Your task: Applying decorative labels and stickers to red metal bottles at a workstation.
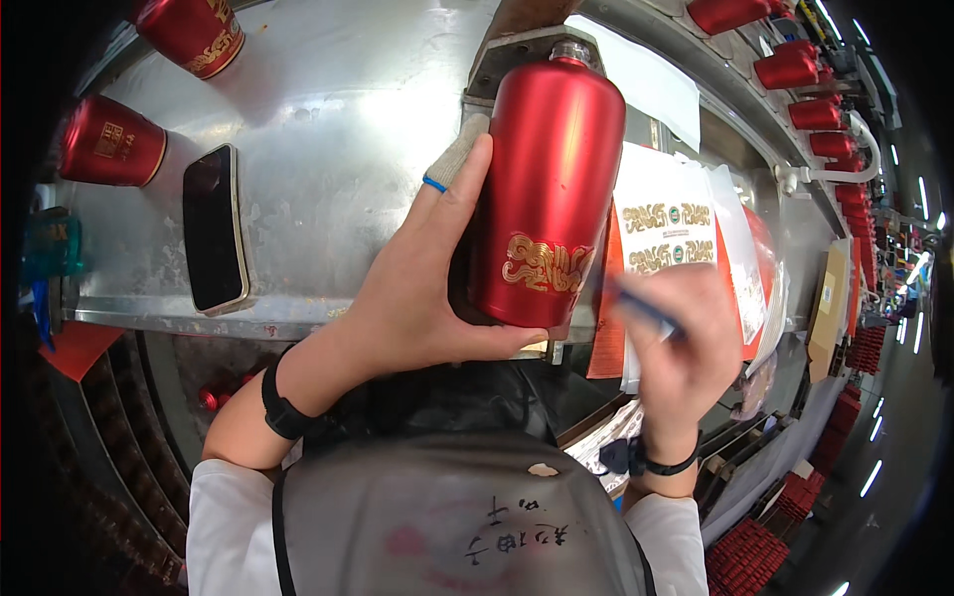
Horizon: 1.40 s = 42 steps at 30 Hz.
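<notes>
A glossy red bottle (556, 149) with a clear neck lies in front of me, its base toward me. A gold scroll-like design (549, 264) decorates its side near the base. My left hand (412, 263) grips the bottle from the left, the thumb along its base. One finger wears a knitted finger sleeve (457, 154) with a blue edge. Just right of the base, my right hand (696, 333) is closed around a slim dark tool (651, 306). Motion blurs the tool's tip, so its kind and any contact with the bottle cannot be made out.
Behind the bottle is a metal holder (489, 74). White sheets with gold designs (664, 228) lie to the right. On the metal table (318, 129) at left rest a black phone (214, 228) and two red cups (111, 142). Red bottles (790, 68) line a rack at far right.
</notes>
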### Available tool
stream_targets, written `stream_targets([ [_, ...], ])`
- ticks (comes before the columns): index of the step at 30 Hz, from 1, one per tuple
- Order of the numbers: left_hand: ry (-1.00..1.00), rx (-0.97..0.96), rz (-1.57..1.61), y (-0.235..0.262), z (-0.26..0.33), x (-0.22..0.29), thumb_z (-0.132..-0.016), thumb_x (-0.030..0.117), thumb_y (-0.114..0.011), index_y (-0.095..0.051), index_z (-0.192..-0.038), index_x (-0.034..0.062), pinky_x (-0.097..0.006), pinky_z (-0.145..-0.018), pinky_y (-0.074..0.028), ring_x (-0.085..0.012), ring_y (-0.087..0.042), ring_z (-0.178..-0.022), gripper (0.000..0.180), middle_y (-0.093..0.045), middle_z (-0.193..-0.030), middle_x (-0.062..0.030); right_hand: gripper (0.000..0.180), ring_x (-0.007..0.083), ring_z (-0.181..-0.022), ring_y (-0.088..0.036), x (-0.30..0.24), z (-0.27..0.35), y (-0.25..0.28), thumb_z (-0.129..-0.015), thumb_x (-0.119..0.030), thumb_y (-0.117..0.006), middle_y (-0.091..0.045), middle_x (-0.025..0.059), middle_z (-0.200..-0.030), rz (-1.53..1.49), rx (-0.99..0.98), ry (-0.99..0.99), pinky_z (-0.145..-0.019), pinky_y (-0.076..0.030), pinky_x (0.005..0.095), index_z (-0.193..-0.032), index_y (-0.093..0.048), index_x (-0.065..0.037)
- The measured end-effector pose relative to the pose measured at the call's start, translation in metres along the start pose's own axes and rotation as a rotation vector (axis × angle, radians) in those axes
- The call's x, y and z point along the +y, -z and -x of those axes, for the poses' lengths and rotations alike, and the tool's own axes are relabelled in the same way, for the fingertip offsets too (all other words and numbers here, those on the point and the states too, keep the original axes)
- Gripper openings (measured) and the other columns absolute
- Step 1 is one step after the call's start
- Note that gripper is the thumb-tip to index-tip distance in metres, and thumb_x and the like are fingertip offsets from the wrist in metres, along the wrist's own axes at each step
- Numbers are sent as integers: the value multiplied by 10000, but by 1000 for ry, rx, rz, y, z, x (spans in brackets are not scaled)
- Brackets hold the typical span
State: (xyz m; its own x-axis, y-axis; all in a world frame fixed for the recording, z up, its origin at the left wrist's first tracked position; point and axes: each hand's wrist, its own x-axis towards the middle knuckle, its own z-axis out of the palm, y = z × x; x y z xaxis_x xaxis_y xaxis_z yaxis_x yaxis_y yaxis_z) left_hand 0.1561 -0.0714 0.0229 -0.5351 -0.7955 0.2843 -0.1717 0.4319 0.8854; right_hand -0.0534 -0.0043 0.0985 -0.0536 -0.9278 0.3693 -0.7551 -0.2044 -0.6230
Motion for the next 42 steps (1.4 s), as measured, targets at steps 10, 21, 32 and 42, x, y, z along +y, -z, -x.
stream_targets([
  [10, -65, 49, -126, -1, -1, 5, -600, 367, -885, -141, -1539, -20, -429, -959, -487, -415, -514, -1196, 1259, -408, -1420, -287, 486, 223, -733, -522, -19, 15, -9, -547, -23, -724, -584, 18, -797, 235, -126, 346, -639, -432, 319, -1026, -768, -88],
  [21, 73, 16, -111, -1, 1, 13, -610, 346, -903, -145, -1549, -6, -424, -1043, -410, -390, -474, -1242, 1258, -394, -1478, -222, 426, 209, -712, -533, -39, 7, -10, -640, -188, -725, -587, 32, -808, 339, -270, 482, -622, -434, 330, -1047, -741, -64],
  [32, 125, -145, 26, 14, -3, -5, -631, 287, -910, -169, -1553, -2, -385, -1096, -368, -310, -489, -1282, 1217, -396, -1483, -226, 173, 74, -765, -577, 4, 5, -1, -840, -45, -755, -655, 23, -832, -316, 164, -365, -705, -466, 228, -975, -681, 33],
  [42, 14, -91, -111, 2, -7, 16, -619, 353, -913, -125, -1540, -29, -443, -1125, -328, -417, -302, -1415, 1271, -310, -1499, -261, 250, 91, -766, -567, -1, 9, 4, -795, -72, -787, -633, 27, -815, -381, -75, -237, -688, -440, 238, -1013, -704, 17],
])
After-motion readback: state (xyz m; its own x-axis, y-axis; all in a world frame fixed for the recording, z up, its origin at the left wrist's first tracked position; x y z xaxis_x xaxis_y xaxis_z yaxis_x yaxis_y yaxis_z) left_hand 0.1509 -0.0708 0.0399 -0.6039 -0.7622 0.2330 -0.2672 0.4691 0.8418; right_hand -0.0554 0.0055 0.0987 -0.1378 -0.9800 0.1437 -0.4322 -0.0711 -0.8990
